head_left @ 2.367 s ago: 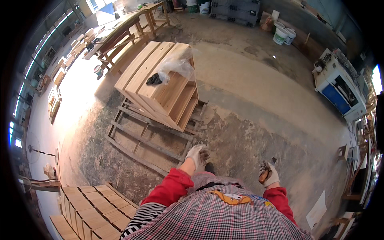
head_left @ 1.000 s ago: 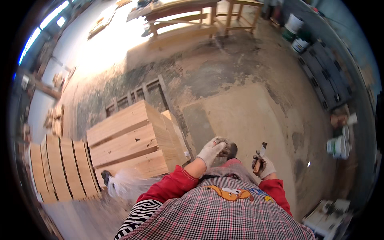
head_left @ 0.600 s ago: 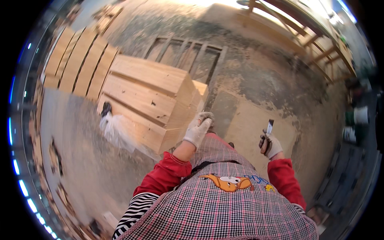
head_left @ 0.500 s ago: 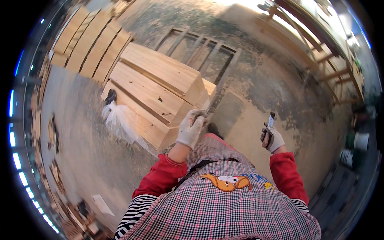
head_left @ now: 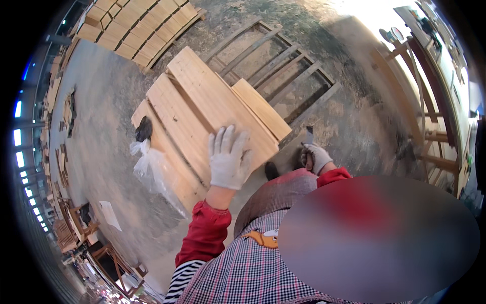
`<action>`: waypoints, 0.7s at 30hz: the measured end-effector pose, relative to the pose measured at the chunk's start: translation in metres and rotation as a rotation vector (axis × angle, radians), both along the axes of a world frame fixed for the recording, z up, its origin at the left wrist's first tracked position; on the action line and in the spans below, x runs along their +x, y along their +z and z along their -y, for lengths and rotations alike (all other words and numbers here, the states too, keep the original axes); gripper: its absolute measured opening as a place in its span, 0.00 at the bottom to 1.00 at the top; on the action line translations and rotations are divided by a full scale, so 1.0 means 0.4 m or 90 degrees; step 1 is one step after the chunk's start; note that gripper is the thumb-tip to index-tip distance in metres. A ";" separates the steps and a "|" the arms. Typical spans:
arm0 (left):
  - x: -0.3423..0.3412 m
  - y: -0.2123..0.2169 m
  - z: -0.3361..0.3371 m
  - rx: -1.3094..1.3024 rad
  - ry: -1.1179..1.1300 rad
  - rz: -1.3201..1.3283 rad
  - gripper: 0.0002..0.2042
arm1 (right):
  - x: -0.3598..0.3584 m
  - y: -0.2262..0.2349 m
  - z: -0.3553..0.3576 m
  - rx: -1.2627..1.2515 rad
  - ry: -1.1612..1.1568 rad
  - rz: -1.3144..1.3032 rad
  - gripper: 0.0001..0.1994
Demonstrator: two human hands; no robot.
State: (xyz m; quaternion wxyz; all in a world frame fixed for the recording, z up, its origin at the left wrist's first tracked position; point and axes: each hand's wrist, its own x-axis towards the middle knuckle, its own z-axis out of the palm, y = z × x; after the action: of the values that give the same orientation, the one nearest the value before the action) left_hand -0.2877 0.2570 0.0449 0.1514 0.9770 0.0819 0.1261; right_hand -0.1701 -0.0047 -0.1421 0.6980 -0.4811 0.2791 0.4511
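Observation:
My left hand [head_left: 229,159], in a pale glove, rests with fingers spread on top of the near end of a stack of light wooden pieces [head_left: 202,106]. Long gaps run between the pieces. A shorter wooden piece [head_left: 262,110] lies along the stack's right side. Gloved as well, my right hand [head_left: 317,158] is closed around a putty knife [head_left: 310,134], whose flat blade points away from me. On the left part of the stack lies a clear plastic bag [head_left: 154,163] with a black bundle [head_left: 144,129] at its far end.
A slatted frame [head_left: 276,31] lies on the floor beyond the stack. At the far left stands a pallet of stacked wooden blocks [head_left: 144,35]. A wooden workbench [head_left: 438,109] stands at the right. A white sheet [head_left: 110,215] lies on the left floor. A blurred oval hides the lower right.
My left hand has gone from loosely curled at the stack's end to lying flat on top. My right hand has come inward with the putty knife. The view has shifted.

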 end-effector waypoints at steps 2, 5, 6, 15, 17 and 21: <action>0.019 -0.014 -0.025 0.030 0.058 -0.028 0.22 | 0.065 -0.032 -0.043 0.005 0.056 -0.065 0.05; 0.040 -0.044 -0.047 0.036 0.118 -0.052 0.22 | 0.167 -0.116 -0.105 -0.010 0.168 -0.134 0.06; 0.046 -0.049 -0.051 0.033 0.127 -0.054 0.22 | 0.195 -0.156 -0.129 -0.035 0.185 -0.119 0.05; 0.076 -0.059 -0.067 -0.011 0.160 -0.114 0.21 | 0.465 -0.612 -0.415 -0.146 0.386 0.036 0.10; 0.074 -0.063 -0.068 -0.002 0.173 -0.142 0.20 | 0.512 -0.750 -0.474 -0.179 0.506 0.142 0.11; 0.067 -0.082 -0.058 0.021 0.206 -0.162 0.12 | 0.526 -0.903 -0.558 -0.176 0.581 0.332 0.11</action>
State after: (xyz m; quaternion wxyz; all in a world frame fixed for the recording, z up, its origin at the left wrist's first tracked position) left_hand -0.2607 0.2800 0.0123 0.1014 0.9616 0.2538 0.0256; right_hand 0.0402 0.2185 -0.5032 0.4076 -0.7368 -0.0837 0.5329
